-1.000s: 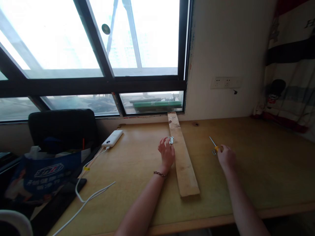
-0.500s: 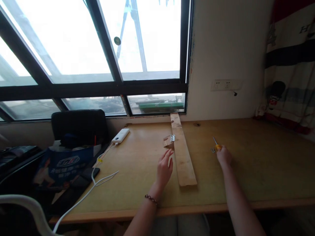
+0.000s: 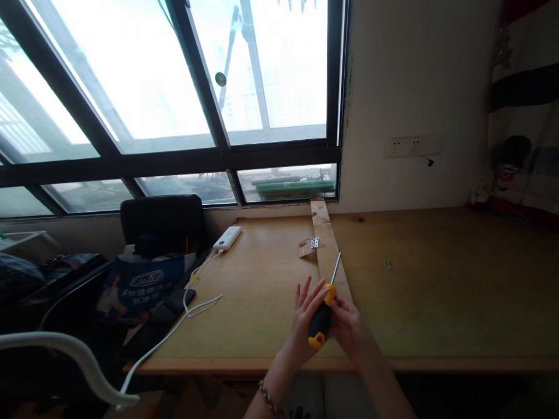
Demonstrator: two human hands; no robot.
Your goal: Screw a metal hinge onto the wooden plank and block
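A screwdriver (image 3: 320, 321) with a black and yellow handle is between my hands near the front of the table, its metal shaft pointing up and away. My right hand (image 3: 351, 329) is closed on the handle from the right side. Against the handle's left side is my left hand (image 3: 301, 327), its fingers stretched out and apart. Beyond them, a long wooden board (image 3: 326, 256) lies on the table, partly hidden by my hands. A metal hinge (image 3: 315, 242) sits at the board's left edge, joining or overlapping a small wooden piece (image 3: 306, 249). Small screws (image 3: 386, 265) lie to the right.
A white power bank (image 3: 227, 238) with a white cable (image 3: 188, 313) lies on the left of the table (image 3: 437, 302). Left of it stand a black chair (image 3: 161, 224) and a blue bag (image 3: 140, 291). The window and wall bound the far edge.
My right hand has brought the screwdriver from beside the screws leftward and nearer, to my left hand. My left hand has drawn back from near the hinge. The view has shifted slightly left.
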